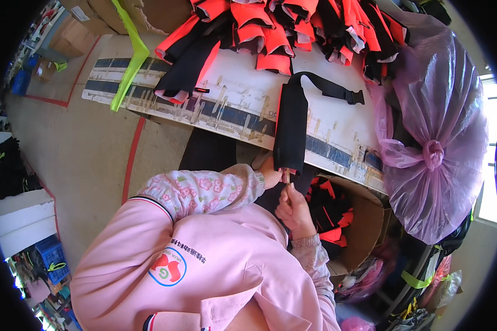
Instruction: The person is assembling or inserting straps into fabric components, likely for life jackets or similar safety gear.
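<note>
A long black fabric sleeve with an orange-red edge (290, 124) lies across the table's near edge, its lower end hanging over. From its far end a black strap (328, 87) runs right to a black buckle (357, 97). My left hand (270, 174) is at the sleeve's lower end, its fingers mostly hidden behind the fabric. Just below that opening, my right hand (295, 211) is closed in a pinch. A thin brownish thing shows between its fingertips and the opening, too small to name.
Many orange-and-black fabric pieces (259, 27) are heaped along the table's (237, 102) far side. A neon-yellow strip (131, 66) hangs over its left end. At right bulges a knotted purple plastic bag (433, 151). Below the table, a cardboard box (364, 229) holds similar orange-and-black pieces.
</note>
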`<state>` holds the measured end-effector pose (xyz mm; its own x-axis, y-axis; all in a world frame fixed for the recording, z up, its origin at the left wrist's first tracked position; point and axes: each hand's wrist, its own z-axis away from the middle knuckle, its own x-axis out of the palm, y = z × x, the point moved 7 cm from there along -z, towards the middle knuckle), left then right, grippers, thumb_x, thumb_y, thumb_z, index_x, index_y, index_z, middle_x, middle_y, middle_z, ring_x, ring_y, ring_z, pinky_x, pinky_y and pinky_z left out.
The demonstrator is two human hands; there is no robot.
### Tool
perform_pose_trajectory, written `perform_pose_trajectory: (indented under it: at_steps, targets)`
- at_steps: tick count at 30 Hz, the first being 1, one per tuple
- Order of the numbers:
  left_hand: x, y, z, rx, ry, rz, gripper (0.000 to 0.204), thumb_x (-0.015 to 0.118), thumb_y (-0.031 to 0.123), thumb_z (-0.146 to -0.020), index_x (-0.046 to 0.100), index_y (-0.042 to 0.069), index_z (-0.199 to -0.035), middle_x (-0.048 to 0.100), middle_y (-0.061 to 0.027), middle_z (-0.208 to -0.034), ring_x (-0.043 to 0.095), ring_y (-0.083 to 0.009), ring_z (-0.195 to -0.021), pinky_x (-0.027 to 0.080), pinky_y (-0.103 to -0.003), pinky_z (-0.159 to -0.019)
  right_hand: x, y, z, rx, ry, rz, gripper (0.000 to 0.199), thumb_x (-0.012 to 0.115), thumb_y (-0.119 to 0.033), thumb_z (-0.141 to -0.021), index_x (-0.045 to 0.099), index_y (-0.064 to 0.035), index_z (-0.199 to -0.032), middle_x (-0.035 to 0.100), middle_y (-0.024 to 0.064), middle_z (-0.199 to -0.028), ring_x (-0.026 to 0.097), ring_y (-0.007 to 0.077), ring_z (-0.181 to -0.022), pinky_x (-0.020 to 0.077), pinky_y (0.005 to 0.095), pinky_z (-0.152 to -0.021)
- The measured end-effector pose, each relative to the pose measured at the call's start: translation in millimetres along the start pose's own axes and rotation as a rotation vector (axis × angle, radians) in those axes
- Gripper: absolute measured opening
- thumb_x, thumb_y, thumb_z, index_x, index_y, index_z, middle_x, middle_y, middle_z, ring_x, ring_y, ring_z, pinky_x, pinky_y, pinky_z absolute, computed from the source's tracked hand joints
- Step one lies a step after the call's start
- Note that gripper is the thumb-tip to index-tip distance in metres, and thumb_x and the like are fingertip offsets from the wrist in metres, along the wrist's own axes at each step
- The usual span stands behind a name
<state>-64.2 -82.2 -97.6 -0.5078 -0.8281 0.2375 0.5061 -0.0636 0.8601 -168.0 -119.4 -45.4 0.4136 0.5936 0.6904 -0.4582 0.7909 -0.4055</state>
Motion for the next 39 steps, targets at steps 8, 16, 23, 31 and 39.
perform_pose_trajectory:
  at_steps: [8, 16, 23, 31, 39]
  targets:
    - [1, 11, 11, -0.11, -0.074, 0.02, 0.024, 0.043, 0.018, -0.093, 0.06, 0.003, -0.088, 0.052, -0.004, -0.057, 0.044, -0.0086, -0.038, 0.042, -0.024, -0.041, -31, -40, 41, -0.161, 0.348, 0.833, 0.04, 0.043, -0.034, -0.095, 0.05, -0.0069, -0.066, 0.039, -0.0044, -0.046, 0.032, 0.0045, -0.037, 0.0227, 0.0222, -0.036]
    - [2, 0, 8, -0.08, -0.148, -0.071, 0.03, 0.043, 0.027, -0.095, 0.063, 0.006, -0.091, 0.052, -0.0029, -0.056, 0.043, -0.0068, -0.041, 0.043, -0.022, -0.042, -29, -43, 27, -0.306, 0.373, 1.002, 0.041, 0.043, -0.033, -0.095, 0.05, -0.0061, -0.065, 0.039, -0.0036, -0.046, 0.033, 0.0055, -0.037, 0.0239, 0.0223, -0.036]
    - [-1, 4, 1, -0.036, -0.131, -0.036, 0.029, 0.042, 0.026, -0.095, 0.063, 0.007, -0.089, 0.054, -0.0021, -0.059, 0.046, -0.0069, -0.045, 0.035, -0.021, -0.038, -2, -8, -5, 0.004, 0.068, 0.144, 0.041, 0.041, -0.038, -0.095, 0.047, -0.0088, -0.067, 0.032, -0.0029, -0.042, 0.023, 0.0076, -0.03, 0.0185, 0.0236, -0.032]
    - [3, 9, 6, 0.004, -0.169, 0.05, 0.03, 0.038, 0.019, -0.095, 0.064, 0.005, -0.089, 0.056, -0.0039, -0.06, 0.048, -0.0083, -0.044, 0.038, -0.022, -0.037, 14, -20, 50, -0.111, 0.241, 0.641, 0.033, 0.037, -0.027, -0.097, 0.052, -0.0034, -0.079, 0.039, -0.001, -0.044, 0.031, 0.0067, -0.031, 0.0247, 0.0224, -0.033]
    - [13, 23, 16, 0.005, -0.064, 0.142, 0.025, 0.043, 0.02, -0.093, 0.06, 0.001, -0.089, 0.059, -0.008, -0.067, 0.045, -0.01, -0.04, 0.045, -0.025, -0.049, 23, 11, 110, -0.114, 0.331, 0.294, 0.026, 0.036, -0.025, -0.098, 0.049, -0.0061, -0.085, 0.035, -0.0035, -0.051, 0.027, 0.0057, -0.036, 0.0208, 0.0212, -0.034]
